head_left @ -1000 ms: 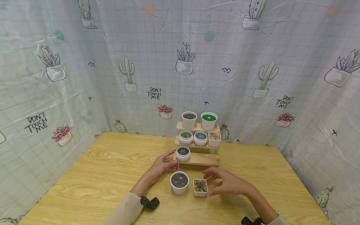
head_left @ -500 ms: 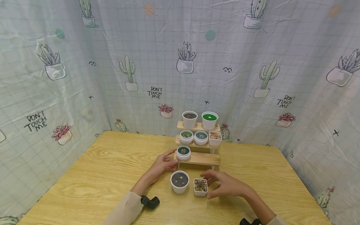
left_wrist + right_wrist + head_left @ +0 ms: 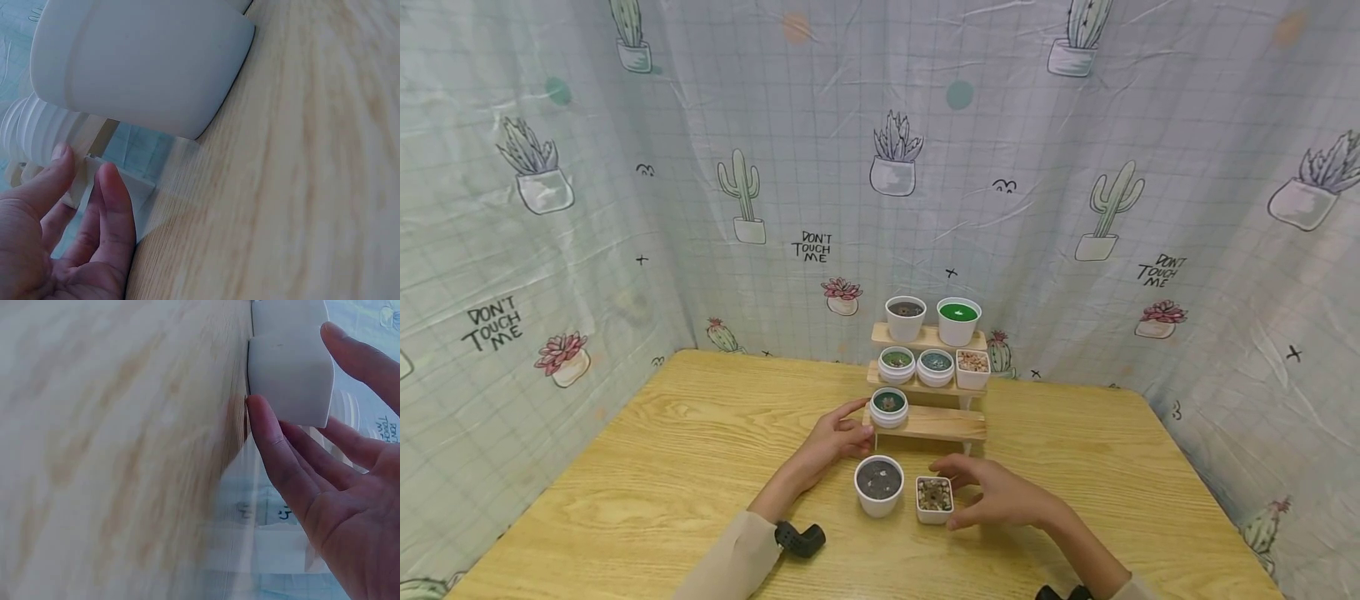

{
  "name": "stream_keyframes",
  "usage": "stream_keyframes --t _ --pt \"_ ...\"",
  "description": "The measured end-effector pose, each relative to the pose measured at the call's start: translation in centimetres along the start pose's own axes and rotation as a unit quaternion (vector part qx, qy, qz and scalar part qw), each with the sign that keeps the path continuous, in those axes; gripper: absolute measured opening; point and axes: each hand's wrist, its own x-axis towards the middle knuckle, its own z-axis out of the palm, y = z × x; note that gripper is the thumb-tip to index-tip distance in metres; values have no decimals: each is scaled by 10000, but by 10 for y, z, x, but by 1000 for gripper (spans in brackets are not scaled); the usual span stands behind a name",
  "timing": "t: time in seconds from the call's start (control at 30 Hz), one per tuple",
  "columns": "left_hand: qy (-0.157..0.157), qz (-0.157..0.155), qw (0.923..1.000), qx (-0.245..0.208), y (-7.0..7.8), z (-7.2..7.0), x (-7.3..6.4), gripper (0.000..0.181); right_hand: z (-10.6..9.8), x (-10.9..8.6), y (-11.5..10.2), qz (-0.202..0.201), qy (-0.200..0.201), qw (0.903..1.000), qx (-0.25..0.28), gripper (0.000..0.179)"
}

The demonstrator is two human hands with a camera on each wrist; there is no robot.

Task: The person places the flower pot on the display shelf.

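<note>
In the head view my left hand (image 3: pixel 829 442) is at the left end of the three-step wooden shelf stand (image 3: pixel 943 423), fingers bent about its lowest step. In the left wrist view the thumb (image 3: pixel 55 172) touches near a ribbed white pot, and the fingertips rest by the stand's white leg. That round pot (image 3: pixel 889 408) with dark green filling sits on the lowest step. On the table, my right hand (image 3: pixel 1000 493) spreads thumb and fingers around a small square white pot (image 3: pixel 934 500) of pebbles. The right thumb appears just off its rim in the right wrist view.
A larger round white pot (image 3: pixel 878 486) with grey filling stands left of the square pot. Higher steps carry two tall cups, one with bright green filling (image 3: pixel 958 312), two round pots and a square gravel pot (image 3: pixel 973 370). A cactus-print curtain (image 3: pixel 955 192) surrounds the table.
My right hand has moved slightly left, its fingers reaching further behind the square pot. The left hand and the pots stay where they were.
</note>
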Motion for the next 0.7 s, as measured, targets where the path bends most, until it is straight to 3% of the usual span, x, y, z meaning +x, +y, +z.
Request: stream_keyframes --t 0.7 --pt "1 -17 10000 12 -1 -1 2 70 7 6 -2 -179 -79 9996 213 57"
